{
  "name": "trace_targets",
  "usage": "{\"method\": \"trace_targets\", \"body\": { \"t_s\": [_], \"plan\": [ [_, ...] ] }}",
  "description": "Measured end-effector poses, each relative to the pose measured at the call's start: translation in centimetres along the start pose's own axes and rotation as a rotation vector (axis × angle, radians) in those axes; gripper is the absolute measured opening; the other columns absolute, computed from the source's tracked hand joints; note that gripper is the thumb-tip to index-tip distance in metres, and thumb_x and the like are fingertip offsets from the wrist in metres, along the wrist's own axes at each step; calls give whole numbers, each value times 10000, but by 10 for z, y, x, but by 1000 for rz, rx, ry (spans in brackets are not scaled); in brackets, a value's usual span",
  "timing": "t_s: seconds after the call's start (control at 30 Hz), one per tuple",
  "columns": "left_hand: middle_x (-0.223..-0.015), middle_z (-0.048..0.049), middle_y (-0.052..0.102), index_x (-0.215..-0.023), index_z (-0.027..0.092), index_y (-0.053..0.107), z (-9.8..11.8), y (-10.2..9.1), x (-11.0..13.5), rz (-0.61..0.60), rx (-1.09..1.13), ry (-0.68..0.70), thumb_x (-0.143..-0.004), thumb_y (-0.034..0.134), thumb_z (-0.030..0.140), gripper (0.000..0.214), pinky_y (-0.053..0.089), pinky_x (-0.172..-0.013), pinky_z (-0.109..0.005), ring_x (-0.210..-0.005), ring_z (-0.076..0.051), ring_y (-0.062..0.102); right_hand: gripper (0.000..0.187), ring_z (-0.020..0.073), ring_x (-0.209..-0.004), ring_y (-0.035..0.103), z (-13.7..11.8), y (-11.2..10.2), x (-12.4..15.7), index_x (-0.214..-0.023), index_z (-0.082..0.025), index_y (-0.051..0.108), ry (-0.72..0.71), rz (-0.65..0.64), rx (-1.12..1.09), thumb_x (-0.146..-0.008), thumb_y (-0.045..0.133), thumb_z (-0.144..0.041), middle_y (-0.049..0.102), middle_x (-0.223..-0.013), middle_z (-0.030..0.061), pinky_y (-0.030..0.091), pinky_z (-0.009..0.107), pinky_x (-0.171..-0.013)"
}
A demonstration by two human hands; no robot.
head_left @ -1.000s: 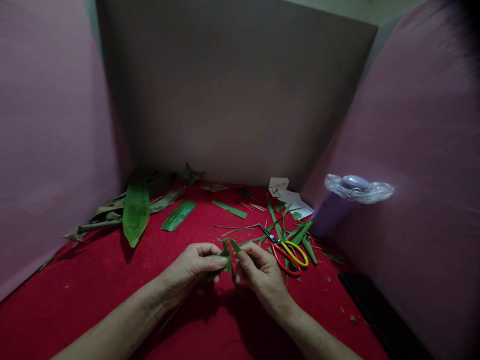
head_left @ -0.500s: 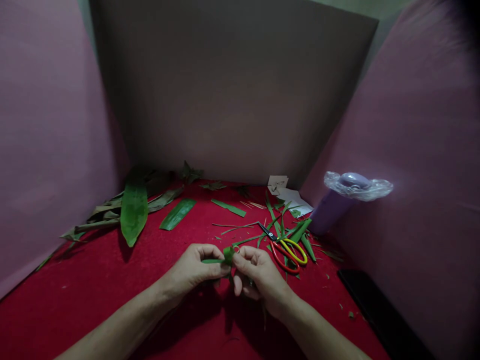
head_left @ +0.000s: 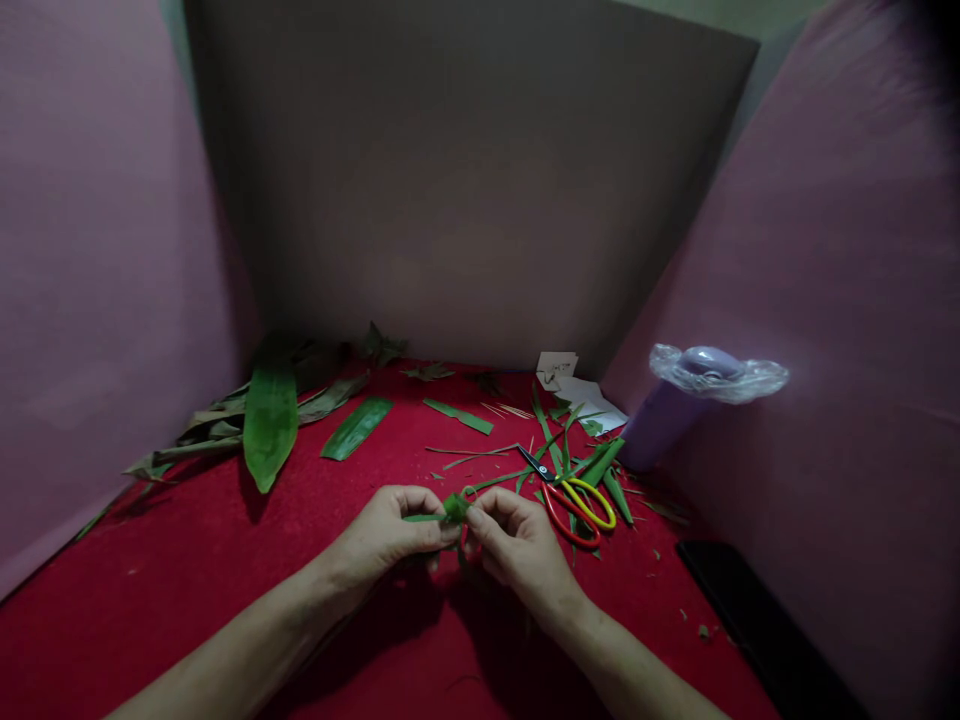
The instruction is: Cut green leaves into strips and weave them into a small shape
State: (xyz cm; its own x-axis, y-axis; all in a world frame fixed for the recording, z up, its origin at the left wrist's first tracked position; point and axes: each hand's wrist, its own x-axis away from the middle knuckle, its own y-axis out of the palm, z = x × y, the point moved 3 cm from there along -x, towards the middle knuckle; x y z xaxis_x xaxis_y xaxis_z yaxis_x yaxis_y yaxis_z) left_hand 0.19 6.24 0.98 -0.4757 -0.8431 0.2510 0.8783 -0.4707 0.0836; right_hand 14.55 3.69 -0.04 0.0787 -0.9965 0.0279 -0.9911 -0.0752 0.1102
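Note:
Low over the red cloth, my left hand pinches a folded green leaf strip between thumb and forefinger. One flat length of the strip runs back into the left palm. From the right, my right hand grips the folded end of the same strip, thumb and forefinger pressed together. A thin curled strand rises at the fold by the right fingertips. The lower fingers of both hands are partly hidden. Just right of my right hand lie scissors with red and yellow handles, on top of cut leaf scraps.
A broad green leaf and dried leaves lie at the left. Cut leaf pieces and thin sticks are farther back. White papers, a purple bottle with plastic wrap and a black flat object stand or lie at the right.
The fold of the leaf strip has tilted slightly between my fingers. My right hand's lower fingers have curled in under the palm. Both hands keep their place.

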Motion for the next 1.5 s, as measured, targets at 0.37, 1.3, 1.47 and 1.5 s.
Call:
{"method": "trace_targets", "body": {
  "t_s": [0.37, 1.3, 1.47, 1.5],
  "plan": [
    [-467, 24, 594, -629, 143, 574, -1, 0, 0, -1, 30, 17, -618, 728, 308, 226, 299, -423, -181, -400, -72, 480, 207, 29, -284, 377, 2, 1, 5, -766, -173, 462, -108, 34, 29, -821, 549, -353, 574, -531, -47, 253, 130, -276],
    [-469, 17, 591, -661, 130, 580, -4, -3, -2, -1, -15, 17, -617, 734, 353, 275, 272, -435, -188, -421, -72, 458, 259, 15, -254, 304, -7, -3, 1, -720, -163, 470, 41, -104, -73, -739, 632, -365, 589, -445, -37, 184, 122, -271],
    [-457, 21, 586, -642, 125, 582, 0, 0, 0, 10, -16, 20, -606, 743, 346, 276, 284, -432, -181, -413, -66, 459, 257, 13, -251, 292, -5, -1, 2, -715, -155, 482, 61, -139, -57, -729, 636, -361, 589, -438, -32, 181, 126, -273],
    [-455, 22, 585, -638, 127, 579, 1, 0, 0, 10, -16, 15, -606, 743, 346, 275, 289, -433, -181, -414, -67, 462, 254, 13, -250, 285, -4, -1, 1, -718, -156, 482, 60, -136, -55, -730, 635, -358, 588, -434, -34, 178, 128, -273]
  ]
}}
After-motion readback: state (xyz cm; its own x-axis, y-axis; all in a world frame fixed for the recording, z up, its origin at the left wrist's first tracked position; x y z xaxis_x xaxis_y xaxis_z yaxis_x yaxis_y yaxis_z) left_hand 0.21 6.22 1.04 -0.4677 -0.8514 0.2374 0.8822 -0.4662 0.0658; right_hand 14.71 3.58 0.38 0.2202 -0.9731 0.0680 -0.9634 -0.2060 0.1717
